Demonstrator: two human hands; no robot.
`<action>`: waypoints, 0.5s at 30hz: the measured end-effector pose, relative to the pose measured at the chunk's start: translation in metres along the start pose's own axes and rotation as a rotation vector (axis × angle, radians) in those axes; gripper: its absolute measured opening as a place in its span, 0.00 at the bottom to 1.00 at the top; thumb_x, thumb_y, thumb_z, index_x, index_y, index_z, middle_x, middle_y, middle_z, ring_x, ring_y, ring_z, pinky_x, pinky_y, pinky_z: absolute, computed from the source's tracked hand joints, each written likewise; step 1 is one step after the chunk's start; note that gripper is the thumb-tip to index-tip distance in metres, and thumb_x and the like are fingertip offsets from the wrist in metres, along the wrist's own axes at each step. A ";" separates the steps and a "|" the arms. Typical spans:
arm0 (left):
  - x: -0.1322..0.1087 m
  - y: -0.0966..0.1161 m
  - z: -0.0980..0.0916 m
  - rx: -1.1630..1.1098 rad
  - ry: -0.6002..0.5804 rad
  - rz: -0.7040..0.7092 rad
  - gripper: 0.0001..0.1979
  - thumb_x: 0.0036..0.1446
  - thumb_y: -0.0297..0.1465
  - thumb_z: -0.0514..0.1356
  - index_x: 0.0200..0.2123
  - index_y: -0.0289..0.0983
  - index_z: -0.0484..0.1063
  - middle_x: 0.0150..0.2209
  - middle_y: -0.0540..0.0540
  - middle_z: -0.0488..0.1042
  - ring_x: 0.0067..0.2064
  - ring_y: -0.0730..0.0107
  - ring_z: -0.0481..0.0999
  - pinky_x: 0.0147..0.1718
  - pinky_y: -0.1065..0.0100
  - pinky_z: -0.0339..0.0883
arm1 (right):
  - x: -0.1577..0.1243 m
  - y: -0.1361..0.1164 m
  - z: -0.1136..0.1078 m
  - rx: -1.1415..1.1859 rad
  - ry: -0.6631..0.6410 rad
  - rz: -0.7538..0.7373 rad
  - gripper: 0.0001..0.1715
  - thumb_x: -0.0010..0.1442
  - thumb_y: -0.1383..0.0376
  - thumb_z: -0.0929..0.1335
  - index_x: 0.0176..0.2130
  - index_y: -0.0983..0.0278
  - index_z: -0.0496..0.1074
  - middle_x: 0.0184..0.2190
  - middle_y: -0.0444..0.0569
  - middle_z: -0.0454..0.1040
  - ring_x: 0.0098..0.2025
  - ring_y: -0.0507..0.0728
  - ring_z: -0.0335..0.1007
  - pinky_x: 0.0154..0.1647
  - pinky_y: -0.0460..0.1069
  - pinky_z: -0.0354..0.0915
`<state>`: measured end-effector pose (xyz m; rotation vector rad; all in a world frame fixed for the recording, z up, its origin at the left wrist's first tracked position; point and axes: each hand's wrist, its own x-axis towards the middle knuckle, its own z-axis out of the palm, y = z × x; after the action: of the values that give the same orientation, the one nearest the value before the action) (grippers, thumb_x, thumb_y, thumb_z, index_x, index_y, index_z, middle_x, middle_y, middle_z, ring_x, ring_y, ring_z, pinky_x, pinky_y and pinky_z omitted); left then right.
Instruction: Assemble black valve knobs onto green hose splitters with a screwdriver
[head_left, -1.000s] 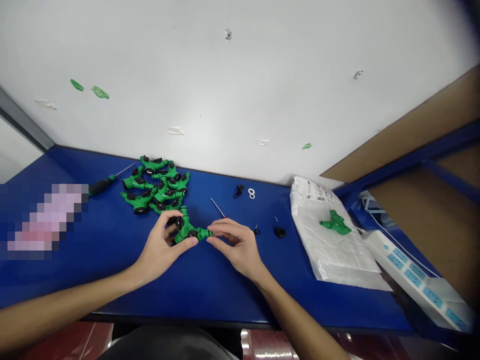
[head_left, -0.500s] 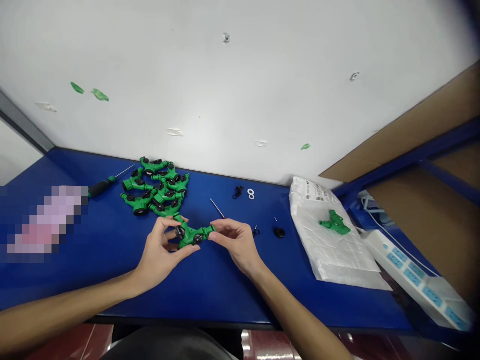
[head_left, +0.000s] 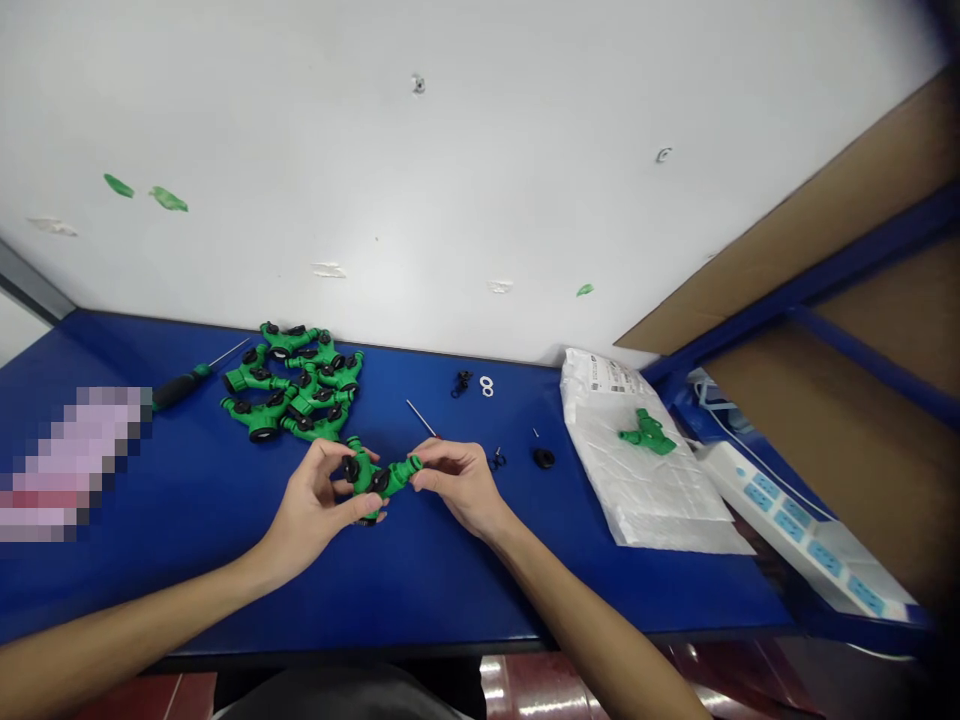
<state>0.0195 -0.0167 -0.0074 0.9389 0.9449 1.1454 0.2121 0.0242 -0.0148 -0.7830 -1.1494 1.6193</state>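
A green Y-shaped hose splitter [head_left: 389, 476] with black valve knobs is held above the blue table. My left hand [head_left: 319, 500] wraps its body, thumb in front and fingers behind. My right hand [head_left: 461, 485] is closed, with thumb and fingertips pinched at the tip of its right outlet. Just beyond lies a cluster of several similar hose splitters [head_left: 304, 385]. A thin screwdriver shaft [head_left: 421, 417] points out from behind my right hand, which hides its handle. Small black parts [head_left: 498, 459] lie beside that hand, partly covered.
White rings [head_left: 487, 386], small black pieces [head_left: 462, 383] and a black round cap [head_left: 544, 458] lie on the table [head_left: 450, 590]. To the right, a white bag [head_left: 600, 470] bears a green splitter body [head_left: 649, 432], near a power strip [head_left: 795, 525]. Another screwdriver [head_left: 180, 385] rests at left.
The hose splitter has turned in my hands, its right outlet now tilting up more. Both hands stay on it. The whole view has shifted slightly.
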 end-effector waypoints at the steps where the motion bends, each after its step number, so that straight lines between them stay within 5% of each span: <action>1: 0.000 0.000 0.000 -0.008 -0.006 -0.004 0.23 0.47 0.32 0.71 0.39 0.41 0.59 0.44 0.50 0.71 0.30 0.68 0.81 0.30 0.57 0.80 | 0.000 0.001 0.000 0.010 -0.010 -0.001 0.11 0.42 0.63 0.80 0.29 0.60 0.81 0.29 0.44 0.78 0.24 0.49 0.68 0.26 0.47 0.67; 9: 0.000 -0.001 -0.001 0.104 0.060 -0.025 0.42 0.43 0.34 0.72 0.58 0.45 0.54 0.43 0.49 0.70 0.31 0.66 0.79 0.33 0.56 0.79 | 0.003 0.003 -0.007 0.004 -0.025 0.005 0.09 0.42 0.65 0.80 0.28 0.59 0.82 0.29 0.44 0.79 0.24 0.50 0.71 0.25 0.47 0.68; 15: 0.001 -0.003 -0.002 0.239 0.113 0.043 0.38 0.43 0.36 0.72 0.56 0.43 0.60 0.44 0.47 0.69 0.34 0.66 0.78 0.32 0.62 0.77 | 0.003 -0.006 -0.010 -0.095 -0.087 0.091 0.14 0.45 0.61 0.79 0.34 0.63 0.81 0.22 0.44 0.77 0.21 0.50 0.70 0.25 0.46 0.68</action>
<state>0.0185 -0.0161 -0.0111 1.0986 1.1772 1.1481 0.2219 0.0306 -0.0126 -0.8432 -1.2762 1.6979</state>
